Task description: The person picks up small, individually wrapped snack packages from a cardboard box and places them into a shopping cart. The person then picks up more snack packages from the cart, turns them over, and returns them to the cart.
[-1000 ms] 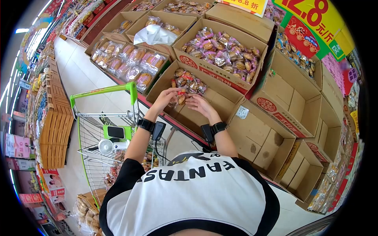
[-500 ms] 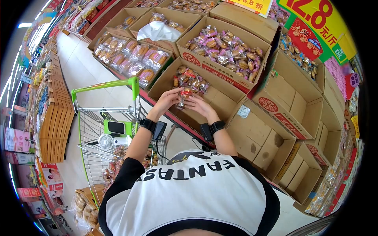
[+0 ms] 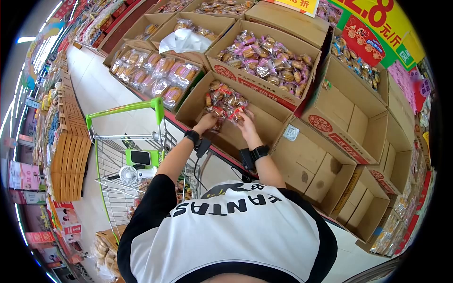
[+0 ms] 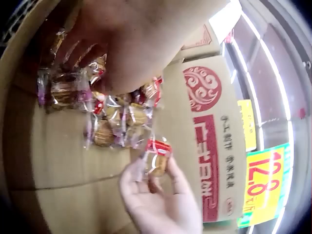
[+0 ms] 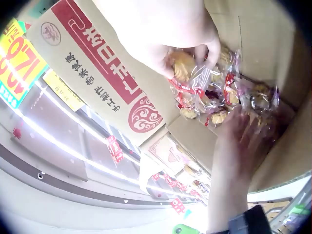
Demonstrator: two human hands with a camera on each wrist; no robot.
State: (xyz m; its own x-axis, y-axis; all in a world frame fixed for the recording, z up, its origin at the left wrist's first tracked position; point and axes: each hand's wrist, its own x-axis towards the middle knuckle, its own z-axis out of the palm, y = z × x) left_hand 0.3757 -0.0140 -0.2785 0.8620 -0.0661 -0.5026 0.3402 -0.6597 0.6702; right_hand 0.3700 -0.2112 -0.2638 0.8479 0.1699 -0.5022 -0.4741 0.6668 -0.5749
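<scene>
In the right wrist view my right hand (image 5: 161,34) pinches a wrapped mooncake (image 5: 181,68) with a red label, its clear wrapper hanging below the fingers. The left wrist view shows this mooncake (image 4: 158,155) between the right thumb and fingers. My left hand (image 3: 206,122) reaches into the same cardboard box (image 3: 264,129), its fingers lying on packs at the left of the pile. Several wrapped mooncakes (image 3: 231,98), some with red labels, are heaped around both hands. The left fingertips are partly hidden among shiny wrappers.
Behind stands a fuller box of pink-wrapped pastries (image 3: 264,61); a box of larger packs (image 3: 160,75) is at the left. Other cardboard boxes (image 3: 314,165) line the right. A green-handled cart (image 3: 125,107) stands at my left, with a phone (image 3: 140,157) and small fan (image 3: 128,174).
Both hands were together at one wrapped mooncake. The left hand has let go and moved down to the packs at the left; the right hand has carried its mooncake slightly right, over the pile.
</scene>
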